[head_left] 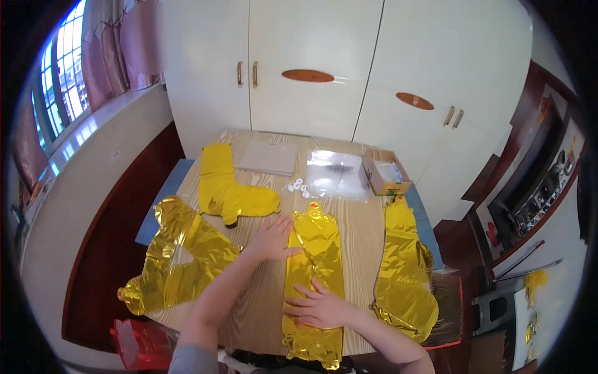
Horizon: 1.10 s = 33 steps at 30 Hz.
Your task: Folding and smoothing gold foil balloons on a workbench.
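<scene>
A long gold foil balloon (322, 246), deflated and flat, lies lengthwise down the middle of the table. My left hand (274, 238) rests flat at its upper left edge, fingers stretched out and pointing away from me. Across its lower half lies my right hand (321, 305), palm down with the fingers spread. Left of my arm is an A-shaped gold foil balloon (187, 265). Beyond that sits an L-shaped gold foil balloon (227, 190). Another gold foil balloon (402, 265), its outline partly folded, hangs over the table's right side.
At the far side of the wood-grain table (261, 311) are a flat grey-beige box (269, 158), several small white rolls (298, 187), a clear plastic sheet (336, 174) and an open cardboard box (387, 171). White cupboards (311, 37) stand behind. A red bag (142, 346) is low at left.
</scene>
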### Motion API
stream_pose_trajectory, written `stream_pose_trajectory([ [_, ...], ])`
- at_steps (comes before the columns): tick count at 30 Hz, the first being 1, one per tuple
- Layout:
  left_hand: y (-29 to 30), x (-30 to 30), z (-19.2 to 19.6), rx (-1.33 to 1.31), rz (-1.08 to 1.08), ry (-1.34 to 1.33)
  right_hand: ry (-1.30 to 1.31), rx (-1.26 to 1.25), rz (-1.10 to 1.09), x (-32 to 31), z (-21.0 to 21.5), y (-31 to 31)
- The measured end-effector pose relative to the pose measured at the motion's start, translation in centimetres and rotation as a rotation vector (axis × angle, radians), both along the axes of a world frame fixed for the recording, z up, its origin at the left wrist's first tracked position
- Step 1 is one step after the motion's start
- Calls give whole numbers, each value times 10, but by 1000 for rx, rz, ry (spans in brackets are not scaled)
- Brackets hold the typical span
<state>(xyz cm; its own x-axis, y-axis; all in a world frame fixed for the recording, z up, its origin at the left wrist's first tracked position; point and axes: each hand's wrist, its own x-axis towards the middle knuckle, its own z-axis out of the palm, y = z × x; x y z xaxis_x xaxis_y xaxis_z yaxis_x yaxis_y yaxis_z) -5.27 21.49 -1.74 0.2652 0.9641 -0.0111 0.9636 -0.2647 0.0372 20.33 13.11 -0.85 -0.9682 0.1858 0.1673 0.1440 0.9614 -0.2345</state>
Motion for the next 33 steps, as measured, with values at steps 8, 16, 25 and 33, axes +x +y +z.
stream_pose_trajectory([
  [8,-5,1,-3,99,-10,-109,423,-140,-700,8,-10,123],
  [16,-11,-1,0,74,8,-106,348,-127,-853,1,-32,152],
  [25,-11,-2,4,73,2,-79,291,-100,-859,-2,-30,152],
  [33,-8,-3,-5,149,-7,-103,276,-100,-855,-3,-25,150],
])
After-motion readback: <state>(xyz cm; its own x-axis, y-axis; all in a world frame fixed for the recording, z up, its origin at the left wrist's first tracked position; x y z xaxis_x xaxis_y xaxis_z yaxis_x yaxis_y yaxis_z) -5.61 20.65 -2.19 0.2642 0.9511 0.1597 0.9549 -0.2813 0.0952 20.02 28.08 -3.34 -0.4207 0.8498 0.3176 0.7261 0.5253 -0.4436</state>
